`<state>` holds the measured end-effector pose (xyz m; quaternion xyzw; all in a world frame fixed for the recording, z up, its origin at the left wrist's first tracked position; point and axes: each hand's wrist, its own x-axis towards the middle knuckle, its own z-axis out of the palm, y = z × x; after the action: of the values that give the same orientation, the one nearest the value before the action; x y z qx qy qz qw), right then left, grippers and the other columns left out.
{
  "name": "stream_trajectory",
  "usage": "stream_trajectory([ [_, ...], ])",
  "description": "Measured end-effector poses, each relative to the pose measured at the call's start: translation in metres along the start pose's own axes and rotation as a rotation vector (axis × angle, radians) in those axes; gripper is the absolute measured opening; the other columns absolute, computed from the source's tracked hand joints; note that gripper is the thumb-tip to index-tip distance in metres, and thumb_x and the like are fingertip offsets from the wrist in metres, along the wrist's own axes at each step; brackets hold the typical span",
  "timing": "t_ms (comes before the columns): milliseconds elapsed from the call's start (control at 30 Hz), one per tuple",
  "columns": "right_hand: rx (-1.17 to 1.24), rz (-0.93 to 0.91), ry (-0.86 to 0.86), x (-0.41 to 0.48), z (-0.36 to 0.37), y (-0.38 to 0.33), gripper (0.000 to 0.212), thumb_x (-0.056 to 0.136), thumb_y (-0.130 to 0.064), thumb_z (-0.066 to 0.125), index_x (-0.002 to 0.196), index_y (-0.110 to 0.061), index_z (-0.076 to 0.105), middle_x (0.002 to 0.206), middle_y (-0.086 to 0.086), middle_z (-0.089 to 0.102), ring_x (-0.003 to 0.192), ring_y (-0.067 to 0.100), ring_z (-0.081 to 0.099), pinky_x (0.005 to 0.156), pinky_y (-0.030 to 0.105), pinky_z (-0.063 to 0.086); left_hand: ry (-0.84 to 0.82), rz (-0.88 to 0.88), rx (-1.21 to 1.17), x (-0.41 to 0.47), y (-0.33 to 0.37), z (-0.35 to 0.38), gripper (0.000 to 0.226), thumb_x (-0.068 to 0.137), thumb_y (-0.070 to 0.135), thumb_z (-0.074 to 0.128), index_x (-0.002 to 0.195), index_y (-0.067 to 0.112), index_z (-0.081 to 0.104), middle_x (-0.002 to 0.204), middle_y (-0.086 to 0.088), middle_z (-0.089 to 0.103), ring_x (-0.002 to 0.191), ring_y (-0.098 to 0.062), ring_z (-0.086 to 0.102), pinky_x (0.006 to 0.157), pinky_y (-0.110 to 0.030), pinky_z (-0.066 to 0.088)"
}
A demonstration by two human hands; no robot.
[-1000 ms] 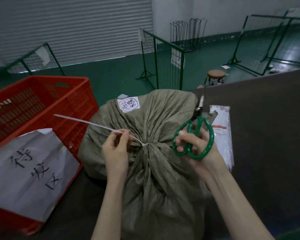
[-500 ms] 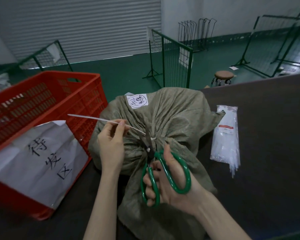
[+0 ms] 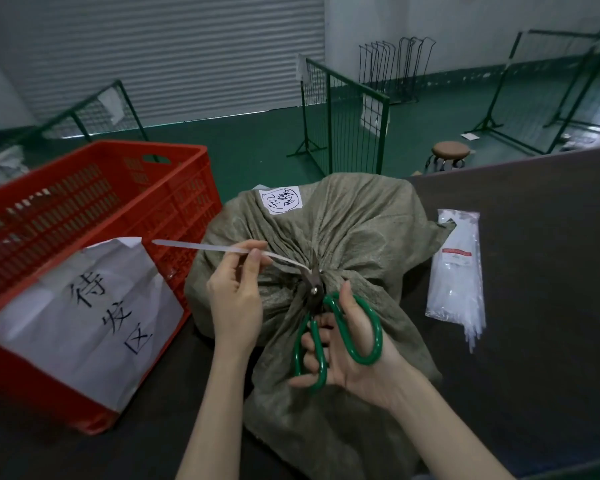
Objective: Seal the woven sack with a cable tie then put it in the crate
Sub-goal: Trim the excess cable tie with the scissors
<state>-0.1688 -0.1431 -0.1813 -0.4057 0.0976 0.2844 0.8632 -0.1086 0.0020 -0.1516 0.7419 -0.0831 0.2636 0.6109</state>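
A grey-green woven sack (image 3: 357, 230) with a white round-marked label lies on the dark table, its neck gathered and cinched by a white cable tie (image 3: 201, 246). The tie's long tail sticks out to the left toward the red crate (image 3: 94, 202). My left hand (image 3: 238, 292) pinches the tail and holds it taut. My right hand (image 3: 352, 355) grips green-handled scissors (image 3: 340, 327), whose blades are at the tie right beside the cinched neck.
A clear bag of spare white cable ties (image 3: 458, 271) lies on the table to the right of the sack. The crate carries a white paper sign (image 3: 87, 320) on its near wall. Green wire fence panels (image 3: 343, 109) and a stool (image 3: 451, 152) stand on the floor beyond.
My right hand brought the scissors from the far right of the sack down to the cinched neck, blades now at the tie. My left hand kept hold of the tail.
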Motion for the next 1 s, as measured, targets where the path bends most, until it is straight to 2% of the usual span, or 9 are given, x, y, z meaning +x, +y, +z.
stream_trajectory([
  [100,-0.008,-0.032,0.019,0.008,-0.005,0.003,0.081,0.064,-0.079,0.05,0.099,-0.006,0.052,0.069,0.007,0.051,0.053,0.02,0.051,0.062,0.046,0.057,-0.004,0.0,-0.037,-0.002,-0.001,0.001,0.027,0.094,0.006,0.051,0.089,0.029,0.063,0.074,0.016,0.066,0.074,-0.003,0.061,0.075,-0.018,0.049],
  [233,-0.032,-0.092,0.01,0.017,-0.009,0.006,0.074,0.063,-0.082,0.05,0.076,-0.009,0.055,0.068,0.007,0.049,0.05,0.019,0.049,0.053,0.033,0.051,-0.02,-0.004,-0.076,-0.004,0.001,0.001,0.028,0.094,0.003,0.049,0.087,0.027,0.063,0.074,0.008,0.063,0.073,-0.004,0.06,0.073,-0.017,0.049],
  [367,-0.099,-0.128,0.001,0.025,-0.015,0.008,0.074,0.058,-0.086,0.052,0.069,-0.013,0.048,0.065,0.005,0.045,0.048,0.016,0.044,0.046,0.026,0.041,-0.022,-0.015,-0.096,-0.005,0.001,0.001,0.028,0.095,0.003,0.048,0.086,0.025,0.062,0.074,0.002,0.06,0.072,-0.002,0.058,0.072,-0.016,0.047],
  [500,-0.128,-0.171,-0.009,0.031,-0.022,0.013,0.067,0.06,-0.081,0.058,0.069,-0.016,0.044,0.064,0.004,0.043,0.046,0.015,0.039,0.041,0.023,0.035,-0.008,-0.024,-0.108,-0.004,-0.001,0.001,0.027,0.094,0.002,0.048,0.085,0.023,0.061,0.073,0.001,0.06,0.07,-0.002,0.057,0.071,-0.016,0.047],
  [767,-0.19,-0.231,-0.014,0.033,-0.04,0.016,0.056,0.066,-0.071,0.064,0.07,-0.015,0.056,0.066,0.007,0.049,0.041,0.014,0.044,0.036,0.02,0.036,0.022,-0.055,-0.125,-0.002,-0.007,0.003,0.027,0.095,0.002,0.047,0.085,0.023,0.061,0.072,0.002,0.059,0.069,-0.001,0.056,0.07,-0.015,0.047],
  [933,-0.259,-0.322,0.065,0.027,-0.04,0.015,0.058,0.058,-0.067,0.074,0.066,-0.013,0.054,0.055,0.006,0.048,0.032,0.013,0.04,0.03,0.018,0.031,0.071,-0.095,-0.157,-0.002,-0.007,0.006,0.025,0.096,0.003,0.045,0.084,0.02,0.06,0.071,0.0,0.057,0.066,-0.001,0.054,0.068,-0.014,0.046],
  [1000,-0.243,-0.34,0.041,0.024,-0.039,0.013,0.055,0.059,-0.062,0.077,0.065,-0.013,0.053,0.052,0.006,0.046,0.03,0.012,0.039,0.028,0.018,0.031,0.113,-0.122,-0.19,-0.001,-0.006,0.006,0.024,0.097,0.004,0.045,0.085,0.018,0.06,0.07,0.001,0.056,0.065,0.0,0.054,0.068,-0.013,0.046],
])
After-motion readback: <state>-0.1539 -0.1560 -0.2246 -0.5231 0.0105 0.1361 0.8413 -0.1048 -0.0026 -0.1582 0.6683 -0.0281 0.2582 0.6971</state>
